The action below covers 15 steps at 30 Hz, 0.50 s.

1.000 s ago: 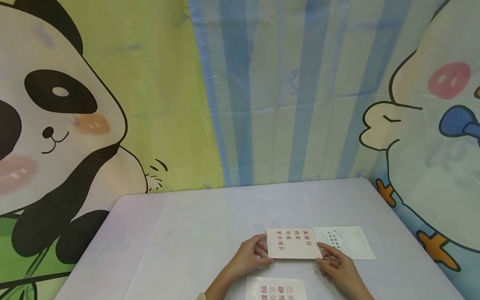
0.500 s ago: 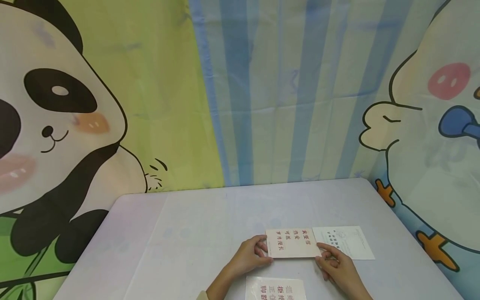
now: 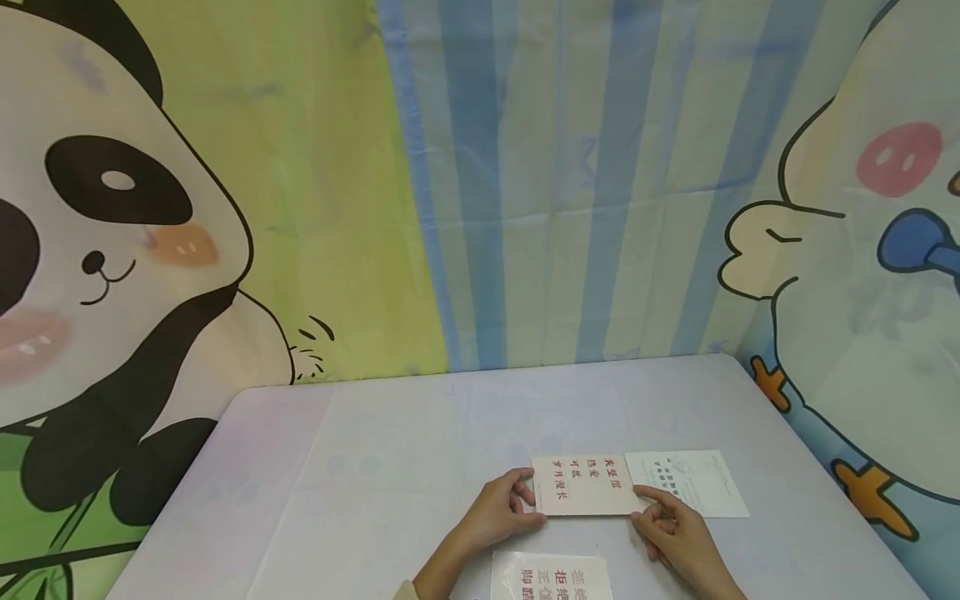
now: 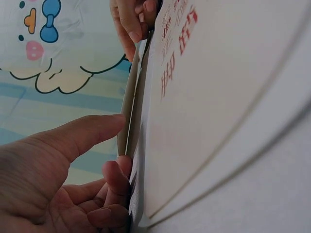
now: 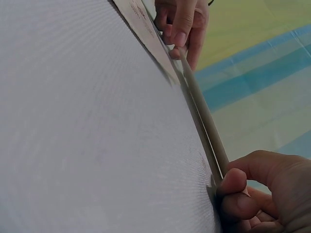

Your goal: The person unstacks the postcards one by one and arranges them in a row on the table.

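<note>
The cream card [image 3: 587,486] was a thin, stiff rectangle printed with columns of red characters, their tops turned toward the person. It lay flat near the front edge of the tabletop [image 3: 390,467], right of the middle, its long axis running left to right, parallel to that edge. The left hand [image 3: 501,513] pinched its left short edge, thumb under and fingers curled over. The right hand [image 3: 672,529] pinched the right front corner with curled fingers. A white printed sheet [image 3: 697,482] lay just beside it, tucked under its right edge. A glossy card [image 3: 552,577] with red characters sat at the front edge, between the wrists.
</note>
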Available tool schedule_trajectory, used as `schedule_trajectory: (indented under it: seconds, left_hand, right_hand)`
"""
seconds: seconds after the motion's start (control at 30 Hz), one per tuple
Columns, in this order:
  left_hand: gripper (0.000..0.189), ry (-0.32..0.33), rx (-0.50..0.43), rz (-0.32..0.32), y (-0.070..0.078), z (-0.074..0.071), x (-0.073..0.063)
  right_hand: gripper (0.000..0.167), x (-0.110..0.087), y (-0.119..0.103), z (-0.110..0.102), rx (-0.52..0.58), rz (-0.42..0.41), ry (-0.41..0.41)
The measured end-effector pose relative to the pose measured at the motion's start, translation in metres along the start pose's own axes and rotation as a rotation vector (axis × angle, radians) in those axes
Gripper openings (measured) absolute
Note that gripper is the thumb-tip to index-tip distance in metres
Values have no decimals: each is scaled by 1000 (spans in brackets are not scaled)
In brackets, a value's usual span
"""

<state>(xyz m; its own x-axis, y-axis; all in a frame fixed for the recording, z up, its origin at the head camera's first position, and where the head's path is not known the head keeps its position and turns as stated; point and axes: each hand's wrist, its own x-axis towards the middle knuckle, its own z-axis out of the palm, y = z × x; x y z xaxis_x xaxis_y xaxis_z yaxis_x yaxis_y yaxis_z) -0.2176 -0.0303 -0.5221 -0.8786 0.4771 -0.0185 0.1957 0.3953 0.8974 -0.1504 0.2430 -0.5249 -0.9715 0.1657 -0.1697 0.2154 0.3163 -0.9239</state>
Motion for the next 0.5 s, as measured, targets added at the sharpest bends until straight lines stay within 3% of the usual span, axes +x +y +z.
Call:
schedule_trajectory:
  seconds: [0.5]
  left_hand:
    - [68,-4,29,13,-1,0,-1]
  right_hand:
    - [43,-1,-1,1,-43,-24,8]
